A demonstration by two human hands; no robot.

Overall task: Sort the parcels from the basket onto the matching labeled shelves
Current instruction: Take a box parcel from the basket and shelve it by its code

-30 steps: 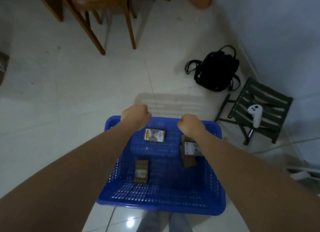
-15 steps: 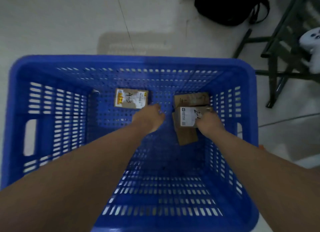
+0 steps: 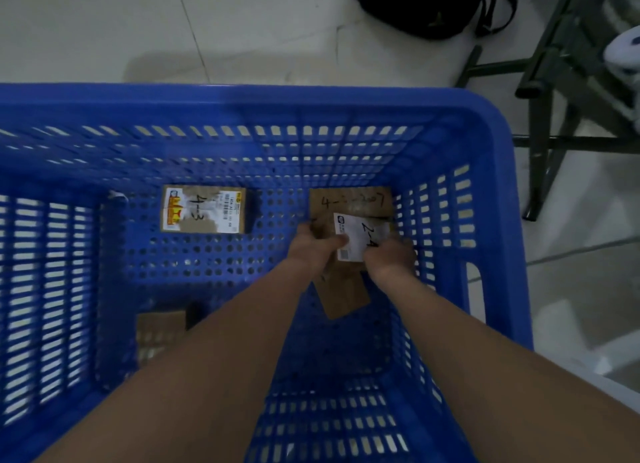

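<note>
**Lifting the 2-4 parcel out clean**

Pale floor tiles run under the blue basket (image 3: pixel 498 220), with a black bag (image 3: pixel 429 9) and a dark stool (image 3: pixel 554 92) beyond its far rim. No shelves are in view, so the sorting itself waits until I stand up.

Both my hands are down on the basket floor, at its far right corner. My left hand (image 3: pixel 317 246) pinches the left edge of the white-labelled parcel (image 3: pixel 360 236) marked 2-4, thumb on top. My right hand (image 3: pixel 391 260) curls round its near right corner. That parcel lies on top of two brown ones: the 4- parcel (image 3: pixel 349 199) behind it and a plain flat one (image 3: pixel 343 296) sticking out toward me.

To do this well, I judge I should get my fingertips under the 2-4 parcel only, then raise it level so the brown ones stay put. The basket wall is close on the right, so straight up is safest. The 4-3 parcel (image 3: pixel 204 210) sits well apart to the left, and another (image 3: pixel 159 331) lies near my left forearm; both can wait.
</note>
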